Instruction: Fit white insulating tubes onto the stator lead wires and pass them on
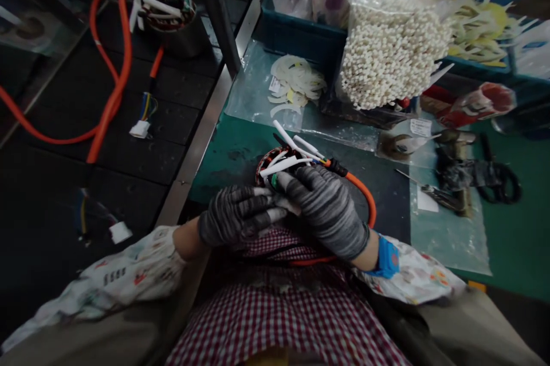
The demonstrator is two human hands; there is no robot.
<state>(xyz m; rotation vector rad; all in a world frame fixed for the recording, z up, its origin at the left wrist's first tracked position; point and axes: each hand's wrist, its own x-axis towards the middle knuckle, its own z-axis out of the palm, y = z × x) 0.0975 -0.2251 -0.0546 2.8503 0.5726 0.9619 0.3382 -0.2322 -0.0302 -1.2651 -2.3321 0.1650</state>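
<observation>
A motor stator (263, 164) with copper windings sits at the near edge of the green bench, partly covered by my hands. White sleeves (279, 166) stick up from it, and an orange cable (363, 191) with a black collar runs off to its right. My left hand (240, 214), in a grey striped glove with pale fingertips, is closed against the stator's near side. From the right, my right hand (329, 205), gloved alike, curls its fingers over the stator beside a small green part. The fingertips of both hands nearly meet; what lies beneath them is hidden.
A bag of white pellet-like pieces (391, 48) leans by blue bins (296, 34). Pale curved strips (298, 82) lie on plastic. Scissors (501, 180) and a red can (481, 105) are at right. Left, a conveyor (172, 99) carries another wired stator (178, 28).
</observation>
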